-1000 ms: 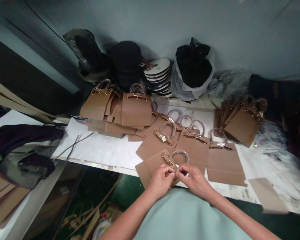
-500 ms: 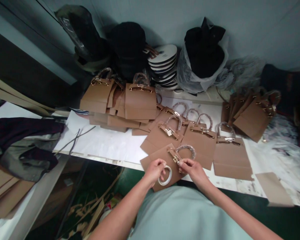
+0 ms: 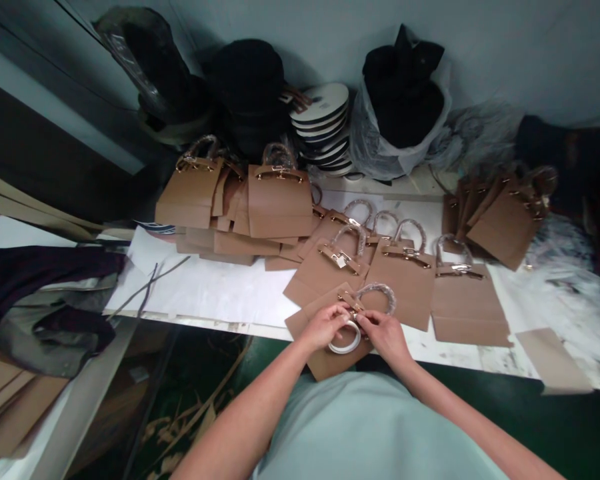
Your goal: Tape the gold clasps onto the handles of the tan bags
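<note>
Brown bag [image 3: 329, 365] juts past the counter's [image 3: 473, 355] front edge, left hand's [image 3: 324, 328] grip holding a white tape roll [image 3: 347, 349], right hand's [image 3: 389, 339] at the clasp [image 3: 349, 299], contents unclear; downward pressure on that overhang could tip it.

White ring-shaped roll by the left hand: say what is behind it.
Behind the roll is a flat brown panel, showing through the roll's centre. What the left hand covers there cannot be seen.
</note>
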